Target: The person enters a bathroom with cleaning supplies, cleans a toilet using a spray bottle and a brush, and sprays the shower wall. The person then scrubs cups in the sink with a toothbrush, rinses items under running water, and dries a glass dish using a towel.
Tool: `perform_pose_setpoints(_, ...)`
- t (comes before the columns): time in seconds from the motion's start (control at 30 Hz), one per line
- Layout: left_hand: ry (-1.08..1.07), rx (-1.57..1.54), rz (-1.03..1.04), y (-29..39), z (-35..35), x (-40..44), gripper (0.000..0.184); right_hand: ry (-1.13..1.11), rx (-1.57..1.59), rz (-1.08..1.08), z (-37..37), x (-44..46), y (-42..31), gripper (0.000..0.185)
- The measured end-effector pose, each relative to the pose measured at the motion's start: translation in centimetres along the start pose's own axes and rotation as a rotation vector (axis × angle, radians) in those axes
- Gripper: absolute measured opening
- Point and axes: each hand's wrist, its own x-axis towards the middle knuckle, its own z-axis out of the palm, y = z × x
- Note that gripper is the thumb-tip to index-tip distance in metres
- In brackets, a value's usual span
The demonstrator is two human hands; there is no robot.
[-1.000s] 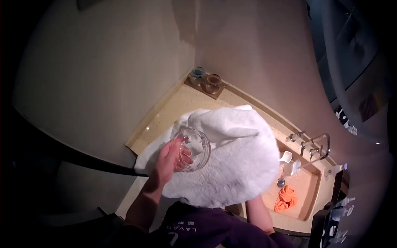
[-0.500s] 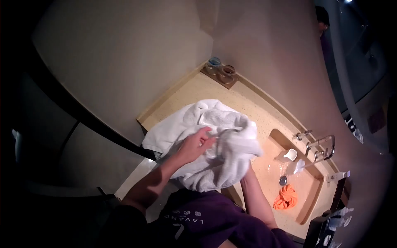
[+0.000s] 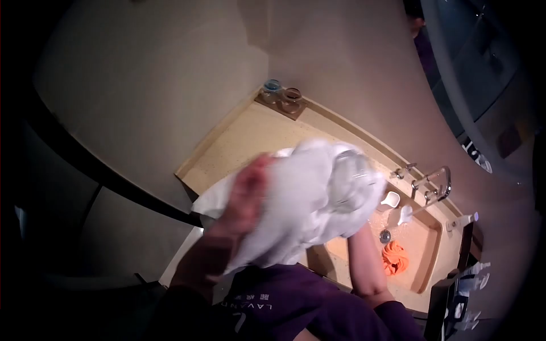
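Note:
A bunched white towel (image 3: 296, 193) is in front of me, over the counter and beside the sink. What looks like a clear drinking glass (image 3: 352, 170) shows in its folds on the right. My left hand (image 3: 250, 184) is at the towel's left side, smeared by motion, so its fingers cannot be made out. From below, my right hand (image 3: 354, 234) holds the towel up; its fingers are hidden under the cloth and only the wrist and forearm show.
The sink (image 3: 426, 267) at right holds an orange cloth (image 3: 394, 258), a drain plug (image 3: 385, 236) and two white cup-like pieces (image 3: 390, 200). A metal faucet (image 3: 446, 182) reaches over it. Two glass jars (image 3: 291, 102) stand on a small tray at the back corner. A dark holder (image 3: 443, 301) is at lower right.
The towel has shifted right and turned, bringing the clear glass into view. My left hand, earlier over the towel's middle with fingers visible, is now at its left side and blurred.

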Motion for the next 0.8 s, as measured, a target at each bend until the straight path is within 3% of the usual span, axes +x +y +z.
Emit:
perform_pose_setpoints(0.07,-0.193,0.67,0.25,-3.8,3.8,1.9,0.033,0.01,-0.03,0.024,0.1,-1.3,2.3,0.037)
perform_pose_setpoints(0.1,-0.322,1.287,0.545,-4.9,5.1,2.6,0.038,0.015,-0.047,0.031,0.1,-2.2,3.1,0.038)
perform_pose_setpoints(0.2,-0.234,1.175,0.465,-8.7,4.1,3.0,0.035,0.008,-0.086,0.028,-0.2,-4.0,3.1,0.038)
perform_pose_setpoints(0.37,-0.085,0.724,0.057,-11.4,2.3,5.3,0.028,0.006,-0.136,0.005,-1.2,-4.9,3.0,0.038)
perform_pose_setpoints(0.43,0.059,0.758,0.132,-12.8,1.5,5.5,0.03,0.001,-0.164,-0.013,-1.2,-5.1,3.1,0.038)
perform_pose_setpoints(0.53,0.221,1.101,0.3,-18.6,-3.7,5.6,0.033,-0.003,-0.252,-0.052,-0.5,-5.2,4.4,0.039)
perform_pose_setpoints(0.6,0.183,1.28,0.192,-19.0,-5.3,4.5,0.033,-0.001,-0.319,-0.096,0.1,-5.1,5.0,0.039)
perform_pose_setpoints(0.63,0.157,1.372,0.139,-17.7,-5.3,4.5,0.034,0.001,-0.331,-0.113,0.1,-4.9,5.0,0.039)
perform_pose_setpoints(0.7,0.314,1.5,0.32,-12.5,-4.1,3.9,0.037,0.006,-0.334,-0.132,0.0,-4.1,4.5,0.039)
perform_pose_setpoints(0.73,0.389,1.4,0.381,-10.1,-4.7,4.1,0.036,0.003,-0.348,-0.14,0.0,-3.8,4.3,0.039)
perform_pose_setpoints(0.77,0.381,1.11,0.177,-7.2,-4.2,4.3,0.032,-0.007,-0.37,-0.149,0.0,-3.5,4.1,0.039)
perform_pose_setpoints(0.8,0.165,0.818,-0.131,-5.0,-2.7,4.1,0.034,-0.019,-0.409,-0.159,0.1,-3.2,4.1,0.04)
